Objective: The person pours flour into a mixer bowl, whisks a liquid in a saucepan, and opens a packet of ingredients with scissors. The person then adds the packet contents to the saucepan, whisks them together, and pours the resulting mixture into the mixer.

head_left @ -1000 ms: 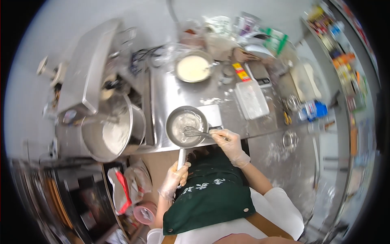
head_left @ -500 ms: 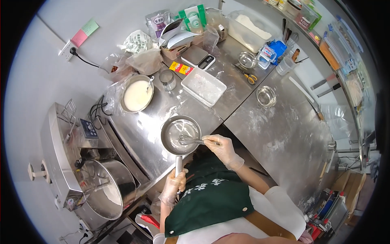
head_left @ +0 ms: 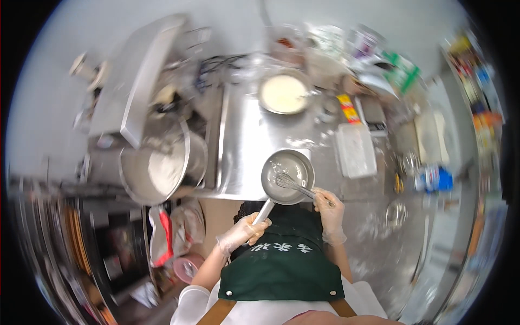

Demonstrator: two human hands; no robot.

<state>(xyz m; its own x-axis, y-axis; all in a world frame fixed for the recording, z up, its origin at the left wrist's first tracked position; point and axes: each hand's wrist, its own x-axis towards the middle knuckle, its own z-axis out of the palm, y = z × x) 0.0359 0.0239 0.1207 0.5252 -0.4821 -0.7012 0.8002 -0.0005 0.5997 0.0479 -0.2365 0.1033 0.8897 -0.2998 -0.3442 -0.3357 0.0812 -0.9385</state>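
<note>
Fingers of the left hand clamp the handle and those of the right hand the whisk, dipped inside the pan near frame centre, where a steady handle should favour even strokes.

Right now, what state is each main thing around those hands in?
Saucepan: uncovered, shiny liquid inside
Left hand: gloved, closed around the saucepan's handle
Whisk: its wires inside the saucepan
Right hand: gloved, closed around the whisk
Metal bowl: uncovered, holding a pale mixture
Mixer bowl: partly filled with white powder
Plastic tub: too blurred to tell its contents
</note>
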